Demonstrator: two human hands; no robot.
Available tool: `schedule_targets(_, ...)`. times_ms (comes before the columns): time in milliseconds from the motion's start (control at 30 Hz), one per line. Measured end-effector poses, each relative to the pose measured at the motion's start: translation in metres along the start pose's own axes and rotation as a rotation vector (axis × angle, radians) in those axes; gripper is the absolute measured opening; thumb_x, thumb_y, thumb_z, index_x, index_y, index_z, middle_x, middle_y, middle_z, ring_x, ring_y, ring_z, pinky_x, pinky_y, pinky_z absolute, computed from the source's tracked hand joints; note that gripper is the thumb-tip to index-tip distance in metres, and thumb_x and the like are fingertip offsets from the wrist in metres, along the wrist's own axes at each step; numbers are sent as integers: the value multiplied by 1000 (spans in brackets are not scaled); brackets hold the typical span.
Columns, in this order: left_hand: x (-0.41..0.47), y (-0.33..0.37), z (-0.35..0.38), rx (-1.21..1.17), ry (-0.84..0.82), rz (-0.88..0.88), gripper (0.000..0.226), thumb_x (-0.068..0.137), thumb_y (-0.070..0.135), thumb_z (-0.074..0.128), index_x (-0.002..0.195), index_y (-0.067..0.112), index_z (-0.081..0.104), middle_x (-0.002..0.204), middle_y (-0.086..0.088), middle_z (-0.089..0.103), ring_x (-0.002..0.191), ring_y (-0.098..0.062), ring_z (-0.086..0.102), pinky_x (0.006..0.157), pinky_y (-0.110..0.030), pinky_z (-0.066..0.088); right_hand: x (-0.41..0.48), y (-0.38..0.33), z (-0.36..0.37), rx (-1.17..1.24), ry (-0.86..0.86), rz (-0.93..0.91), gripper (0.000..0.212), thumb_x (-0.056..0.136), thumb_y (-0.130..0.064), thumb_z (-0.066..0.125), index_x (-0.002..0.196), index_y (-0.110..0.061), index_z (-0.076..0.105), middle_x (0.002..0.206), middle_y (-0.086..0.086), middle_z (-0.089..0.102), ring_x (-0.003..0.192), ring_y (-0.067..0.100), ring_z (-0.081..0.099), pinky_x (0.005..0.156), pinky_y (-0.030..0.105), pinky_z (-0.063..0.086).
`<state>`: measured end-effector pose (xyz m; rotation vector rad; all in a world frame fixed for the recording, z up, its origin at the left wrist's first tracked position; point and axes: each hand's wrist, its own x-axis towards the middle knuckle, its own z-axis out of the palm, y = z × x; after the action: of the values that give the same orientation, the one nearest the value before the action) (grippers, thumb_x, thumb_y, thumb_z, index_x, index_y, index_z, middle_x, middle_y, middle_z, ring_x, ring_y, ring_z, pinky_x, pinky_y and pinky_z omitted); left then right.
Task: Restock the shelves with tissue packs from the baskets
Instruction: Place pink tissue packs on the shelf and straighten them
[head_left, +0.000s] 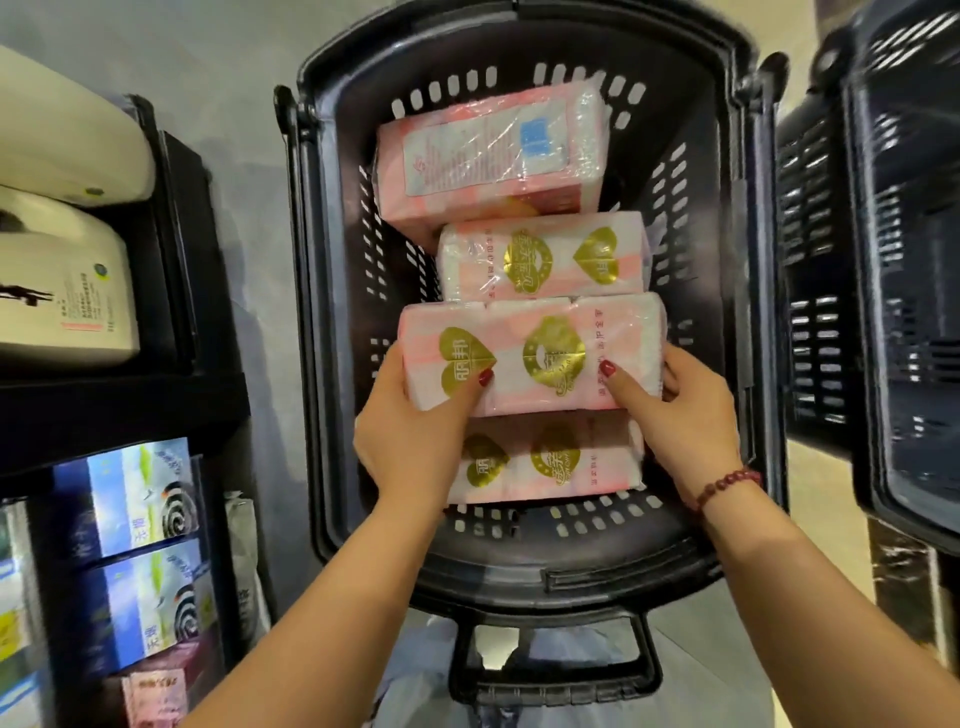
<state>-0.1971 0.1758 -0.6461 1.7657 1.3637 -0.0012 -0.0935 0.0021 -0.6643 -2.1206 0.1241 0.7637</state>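
left hand (410, 431) / right hand (691, 415) | grip opposite ends of tissue pack (540, 353) | inside basket (332, 260)

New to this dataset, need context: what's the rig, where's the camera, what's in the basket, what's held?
No machine: these are a person's two bare hands, filmed by one wide-angle camera worn on the head, looking down. The left hand and right hand grip the ends of a pink tissue pack in a black basket. Three more lie there: near pack, middle pack, far pack. A second basket stands at right, shelves with goods at left.
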Motion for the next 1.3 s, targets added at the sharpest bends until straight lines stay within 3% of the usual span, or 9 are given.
schedule_targets(167,-42,41,-53,-17,-40,57,49,71,48,75,116,35,62,95,19,67,88,-2,62,69,-18,46,-49,-45,-35,92,70,-36,28,79,-29,73,105,-31,62,96,-15,68,88,-4,63,75,17,51)
schedule_targets(333,-92,100,-116,-55,-98,151,42,74,38,76,115,30,65,85,20,66,80,7,60,57,1,39,-115,-106,-78,162,172,-37,35,78,-28,74,111,-21,65,97,-8,70,88,4,66,78,26,54)
schedule_targets(500,-157,156,-176,-28,-99,284,46,73,47,74,116,36,62,82,22,60,73,1,53,59,-8,36,-194,-155,-129,173,309,-97,28,76,-33,75,101,-21,69,91,-5,73,82,9,67,75,34,56)
schedule_targets(667,-218,193,-216,-40,-190,484,41,73,55,70,111,40,62,79,28,61,76,7,55,66,-16,41,-275,-183,-182,214,448,-150,13,76,-43,73,83,-35,65,82,-11,71,80,12,67,75,42,55)
schedule_targets(767,-255,221,-225,-109,-222,626,41,70,62,69,107,45,64,85,26,68,85,3,64,75,-25,52,-318,-192,-220,257,582,-185,23,71,-55,69,84,-37,65,83,-11,71,79,14,66,74,47,55)
schedule_targets(867,-302,255,-227,-124,-206,786,39,70,60,68,106,44,65,77,30,63,80,3,62,66,-16,46,-360,-196,-262,298,692,-230,33,68,-59,66,87,-32,67,83,-7,71,80,15,66,74,45,55)
schedule_targets(1033,-386,304,-214,-229,-237,972,45,69,58,71,112,45,64,67,33,56,68,11,55,64,-16,46,-430,-190,-343,314,887,-323,25,79,-41,70,97,-23,69,86,-6,70,83,17,66,72,39,55)
schedule_targets(1167,-464,334,-201,-306,-261,1137,49,67,67,66,111,46,63,79,25,61,77,-3,63,65,-26,48,-490,-172,-410,287,1022,-399,12,77,-48,70,83,-37,66,83,-10,72,80,13,67,75,47,56)
schedule_targets(1300,-542,358,-190,-395,-319,1290,47,65,72,64,107,55,51,79,26,60,72,6,56,57,-16,42,-552,-155,-470,248,1136,-491,28,73,-62,66,84,-37,69,77,-10,72,76,11,67,70,47,56)
